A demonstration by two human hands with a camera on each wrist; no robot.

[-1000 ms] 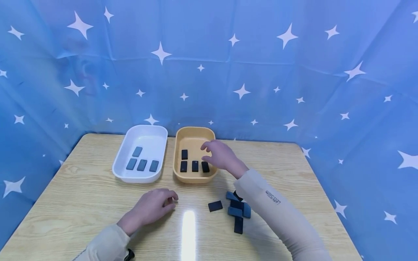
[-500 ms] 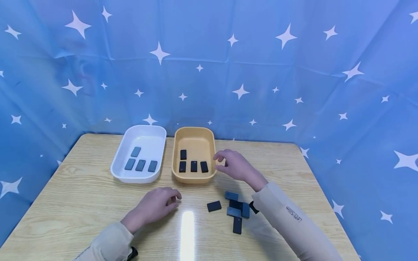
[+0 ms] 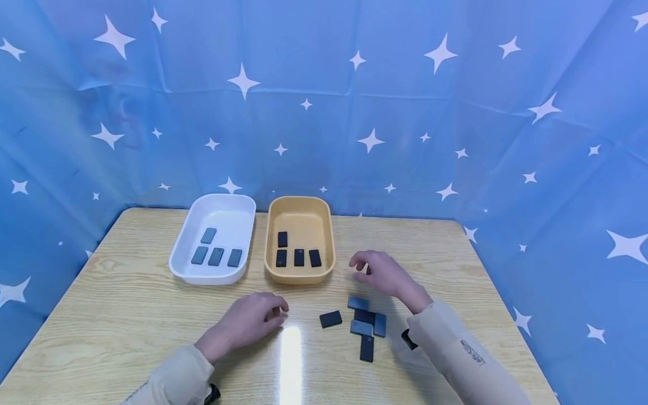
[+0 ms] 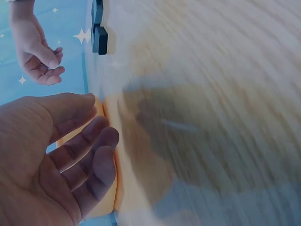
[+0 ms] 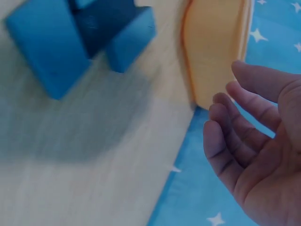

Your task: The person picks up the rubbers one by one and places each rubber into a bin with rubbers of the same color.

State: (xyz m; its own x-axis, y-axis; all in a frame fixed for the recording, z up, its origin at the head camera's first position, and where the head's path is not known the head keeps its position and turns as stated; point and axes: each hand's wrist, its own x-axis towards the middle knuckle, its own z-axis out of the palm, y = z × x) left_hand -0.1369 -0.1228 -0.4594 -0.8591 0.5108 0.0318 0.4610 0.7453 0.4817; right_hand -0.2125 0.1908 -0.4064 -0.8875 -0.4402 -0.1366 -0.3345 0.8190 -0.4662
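My right hand (image 3: 387,275) hovers just right of the tan tray (image 3: 300,279), beyond a small pile of rectangular blocks. Its fingers are loosely bent and hold nothing, as the right wrist view shows. The pile has blue blocks (image 3: 361,327) lying across and beside black ones (image 3: 367,349). A separate black block (image 3: 331,319) lies just left of the pile. My left hand (image 3: 248,320) is relaxed over the table in front of the trays, its fingers (image 4: 104,162) gently curved around nothing. Several black blocks (image 3: 299,257) lie inside the tan tray.
A white tray (image 3: 212,279) with several grey-blue blocks (image 3: 215,257) stands left of the tan one, near the back edge of the wooden table (image 3: 126,304). Behind the table hangs a blue curtain (image 3: 314,135) with white stars. Light glares off the tabletop in front.
My right hand has drawn back from over the tan tray, rightward and toward me, past its rim. The left hand has shifted slightly right. The blocks lie as before.
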